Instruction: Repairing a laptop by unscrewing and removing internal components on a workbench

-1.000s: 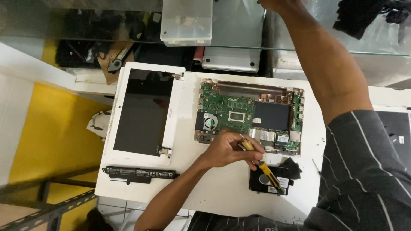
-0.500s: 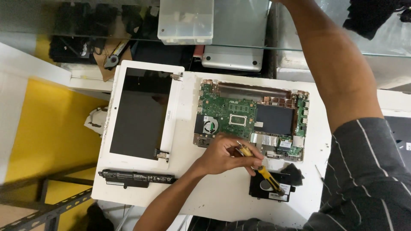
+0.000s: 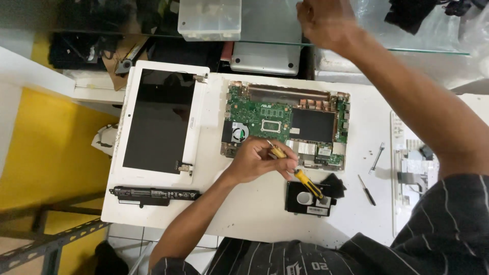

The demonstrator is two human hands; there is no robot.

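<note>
Left hand (image 3: 260,160) curls low, fingers pinched together; right hand (image 3: 323,20) reaches far forward, seemingly half-closed.

White worktable (image 3: 254,224), yellow floor (image 3: 46,153)

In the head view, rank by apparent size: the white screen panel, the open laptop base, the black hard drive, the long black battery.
1. White screen panel
2. Open laptop base, slightly smaller
3. and 4. Long black battery and black hard drive: similar area, too close to rank.

White table (image 3: 254,214) — laptop base (image 3: 285,125), battery (image 3: 153,194)
</note>
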